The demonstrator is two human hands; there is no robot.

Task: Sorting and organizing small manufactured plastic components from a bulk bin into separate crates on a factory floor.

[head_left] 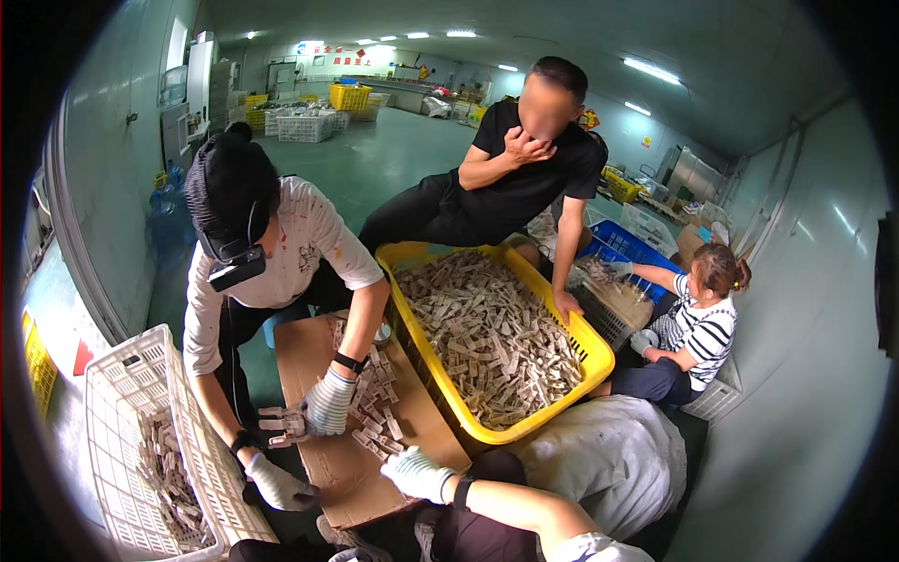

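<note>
My right hand [419,474], in a white knit glove with a dark band at the wrist, reaches in from the lower right. Its fingers are drawn together, and their tips meet small pale-grey oblong pieces [377,443] lying loose on a brown cardboard sheet [361,482]. Whether one is pinched between the fingertips is hidden. My left hand is out of view. Across the cardboard, a capped co-worker's gloved hand [329,403] holds a row of similar pieces [282,426]. That person's other gloved hand [281,484] hangs beside the cardboard's left edge.
A yellow basket [496,436] heaped with pale pieces stands beyond the cardboard. At left is a white crate [201,450] holding more pieces. A white sack [609,450] lies at right. A person in black leans on the yellow basket; another person sits beside a blue crate [629,245].
</note>
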